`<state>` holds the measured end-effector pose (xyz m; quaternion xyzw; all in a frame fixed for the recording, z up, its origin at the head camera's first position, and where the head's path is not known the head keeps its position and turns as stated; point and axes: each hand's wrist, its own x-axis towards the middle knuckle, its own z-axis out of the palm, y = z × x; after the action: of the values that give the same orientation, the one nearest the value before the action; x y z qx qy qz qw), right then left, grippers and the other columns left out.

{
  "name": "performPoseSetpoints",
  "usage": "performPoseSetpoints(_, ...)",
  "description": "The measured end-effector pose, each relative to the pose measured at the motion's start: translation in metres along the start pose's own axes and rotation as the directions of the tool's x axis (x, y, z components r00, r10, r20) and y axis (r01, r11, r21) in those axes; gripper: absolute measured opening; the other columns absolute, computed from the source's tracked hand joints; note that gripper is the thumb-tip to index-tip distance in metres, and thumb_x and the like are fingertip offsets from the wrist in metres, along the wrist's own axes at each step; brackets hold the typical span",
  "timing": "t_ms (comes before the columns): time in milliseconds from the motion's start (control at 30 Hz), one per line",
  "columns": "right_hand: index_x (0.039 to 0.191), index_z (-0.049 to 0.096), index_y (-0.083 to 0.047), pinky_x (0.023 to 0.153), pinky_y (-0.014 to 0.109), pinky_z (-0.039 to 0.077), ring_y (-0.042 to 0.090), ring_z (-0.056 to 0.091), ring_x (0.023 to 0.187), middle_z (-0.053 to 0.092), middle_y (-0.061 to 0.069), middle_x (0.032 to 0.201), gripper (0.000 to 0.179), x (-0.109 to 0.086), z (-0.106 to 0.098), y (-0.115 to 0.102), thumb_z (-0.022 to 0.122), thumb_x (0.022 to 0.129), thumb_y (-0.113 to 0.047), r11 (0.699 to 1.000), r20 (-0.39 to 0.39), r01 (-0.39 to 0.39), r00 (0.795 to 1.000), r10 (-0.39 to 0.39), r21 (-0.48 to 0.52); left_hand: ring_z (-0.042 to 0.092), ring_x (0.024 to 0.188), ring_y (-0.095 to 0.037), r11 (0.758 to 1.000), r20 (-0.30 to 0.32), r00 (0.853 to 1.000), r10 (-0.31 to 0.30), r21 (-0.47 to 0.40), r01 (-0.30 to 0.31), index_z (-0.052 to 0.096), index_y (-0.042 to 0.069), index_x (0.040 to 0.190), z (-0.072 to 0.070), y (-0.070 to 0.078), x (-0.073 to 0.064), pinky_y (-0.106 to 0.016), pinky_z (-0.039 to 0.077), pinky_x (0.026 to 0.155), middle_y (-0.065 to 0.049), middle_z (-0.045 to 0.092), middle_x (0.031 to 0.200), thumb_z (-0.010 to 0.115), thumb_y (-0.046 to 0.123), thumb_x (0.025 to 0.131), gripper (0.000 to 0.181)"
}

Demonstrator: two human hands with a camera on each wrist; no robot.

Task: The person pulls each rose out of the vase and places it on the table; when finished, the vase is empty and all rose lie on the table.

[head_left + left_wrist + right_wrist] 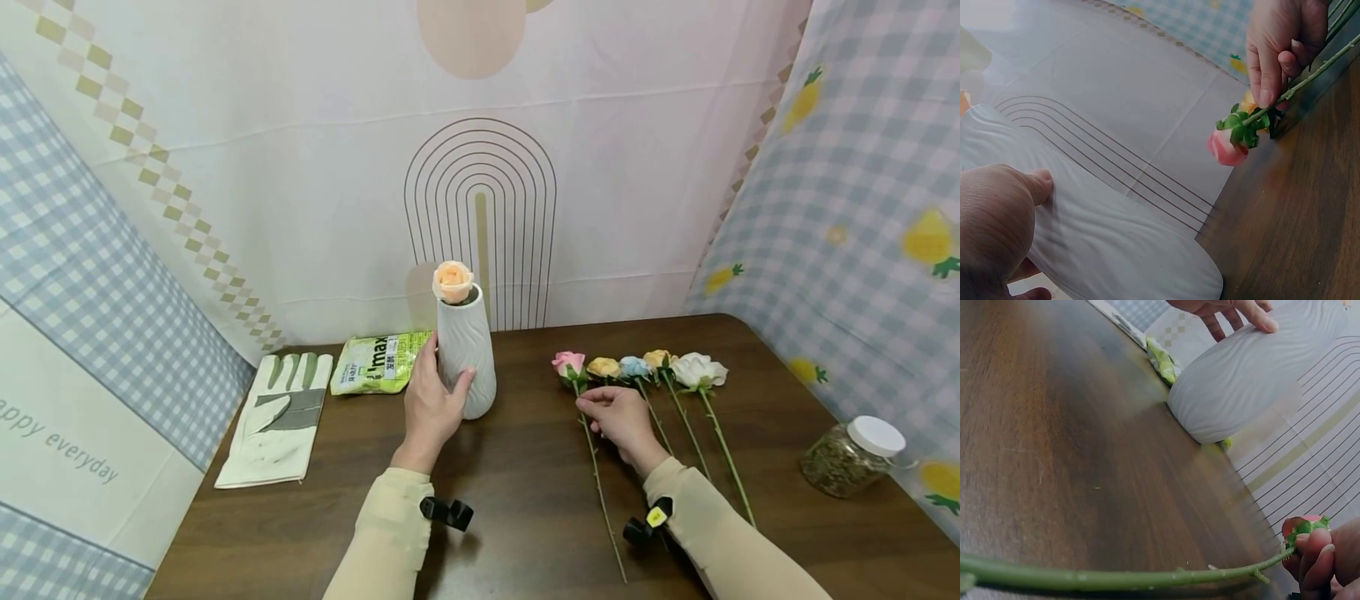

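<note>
A white ribbed vase stands on the table with a peach rose in its mouth. My left hand grips the vase from its left side, thumb across the front. Right of it, my right hand pinches the stem of a pink rose just below the bloom. In the left wrist view, the pink bloom points down and away from the pinching fingers. The green stem runs across the bottom of the right wrist view. The peach rose's stem is hidden inside the vase.
Yellow roses, a blue rose and a white rose lie beside and behind my right hand. A lidded jar sits at the right edge. Left of the vase lie a green packet and work gloves.
</note>
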<state>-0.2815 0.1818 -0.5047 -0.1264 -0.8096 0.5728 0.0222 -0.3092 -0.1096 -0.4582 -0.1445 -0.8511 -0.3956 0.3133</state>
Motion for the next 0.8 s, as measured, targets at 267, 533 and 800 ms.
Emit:
performPoseSetpoints(267,0.099,0.074,-0.002,0.045,0.027,0.049,0.013,0.058,0.051,0.069,0.007,0.075,0.015,0.000,0.002,0.003,0.071,0.087,-0.012,0.996,0.012,0.014,1.000,-0.012,-0.093,0.050,0.123,-0.032,1.000,0.009,1.000,-0.011,0.001,0.011,0.038,0.000,0.142,0.000,0.000,0.000,-0.047,0.043,0.098,-0.018,0.049,0.136,0.074,0.030,0.085,0.074)
performPoseSetpoints(533,0.098,0.074,-0.005,0.047,0.029,0.051,0.015,0.060,0.052,0.066,0.005,0.067,0.014,-0.004,0.001,-0.001,0.072,0.087,-0.014,0.974,0.007,0.082,0.997,-0.082,-0.210,0.049,0.123,-0.031,0.999,0.026,0.999,-0.032,-0.008,0.032,0.038,0.000,0.142,-0.001,0.001,-0.001,-0.048,0.043,0.099,-0.017,0.048,0.137,0.073,0.030,0.085,0.074)
performPoseSetpoints(800,0.099,0.075,-0.011,0.052,0.029,0.049,0.014,0.061,0.063,0.071,0.004,0.080,0.017,-0.015,-0.004,-0.056,0.071,0.088,-0.024,0.885,0.026,0.337,0.938,-0.347,-0.322,0.049,0.124,-0.031,0.999,0.033,0.999,-0.037,-0.008,0.037,0.037,0.000,0.142,-0.001,0.001,0.000,-0.047,0.043,0.099,-0.017,0.048,0.137,0.073,0.031,0.085,0.074)
